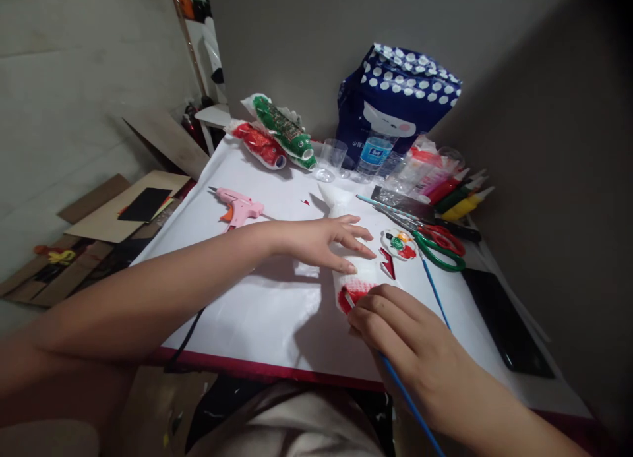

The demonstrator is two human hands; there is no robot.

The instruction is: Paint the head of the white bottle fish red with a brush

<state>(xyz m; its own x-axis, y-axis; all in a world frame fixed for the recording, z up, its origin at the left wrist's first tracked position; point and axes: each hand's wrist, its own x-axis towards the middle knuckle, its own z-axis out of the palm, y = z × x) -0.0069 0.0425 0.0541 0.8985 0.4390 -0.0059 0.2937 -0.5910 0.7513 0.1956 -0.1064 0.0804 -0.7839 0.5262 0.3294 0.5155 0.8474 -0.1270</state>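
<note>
1. Painting the near end of a white fish-shaped piece point(366, 270) red looked like the step in hand; the piece lay on the white-covered table point(247, 332), at the centre of the frame, its tail pointing away from the person.
2. The right hand point(413, 332), lower right of centre, was closed in a narrow grip around a paintbrush point(406, 396), whose blue handle ran toward the bottom edge; its tip could not be made out.
3. The left hand point(316, 241) lay over the piece with fingers spread wide; how firmly it pressed, I could not tell.
4. Red colour showed around the near end, while the body beyond was mostly white.
5. The next move, in my judgement, called for a steady body, light strokes along the red edge, and spread fingers clear of wet paint.
6. More red sat on the flower-shaped palette point(386, 248), right of centre, within easy reach for reloading.
</note>
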